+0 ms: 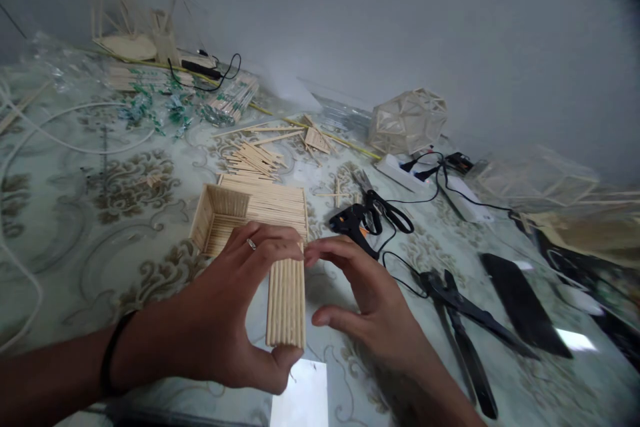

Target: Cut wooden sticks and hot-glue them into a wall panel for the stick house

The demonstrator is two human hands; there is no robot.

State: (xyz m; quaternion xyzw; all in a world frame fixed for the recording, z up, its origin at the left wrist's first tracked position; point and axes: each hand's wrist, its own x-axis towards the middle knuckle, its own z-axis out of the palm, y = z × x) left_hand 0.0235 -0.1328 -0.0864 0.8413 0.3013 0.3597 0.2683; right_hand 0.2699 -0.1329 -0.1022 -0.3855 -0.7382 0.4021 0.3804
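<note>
A model built of thin wooden sticks (277, 197) rests on the table, with low walls standing at its left corner. At its near end a narrow panel of glued sticks (286, 303) points toward me. My left hand (227, 307) is closed on this panel, thumb at the near end and fingers over the far end. To the right of it, my right hand (365, 300) is open, thumb and fingers apart. Its fingertips are at the panel's right edge; whether they touch it I cannot tell. The left fingers hide where panel and model meet.
Loose sticks (255, 159) lie behind the model. On the right are a black glue gun (350, 223), scissors (387, 210), pliers-like cutters (463, 320), a black phone (523, 303) and a power strip (415, 175) with cables. Packaged sticks (233, 100) and a geometric stick frame (407, 120) stand farther back.
</note>
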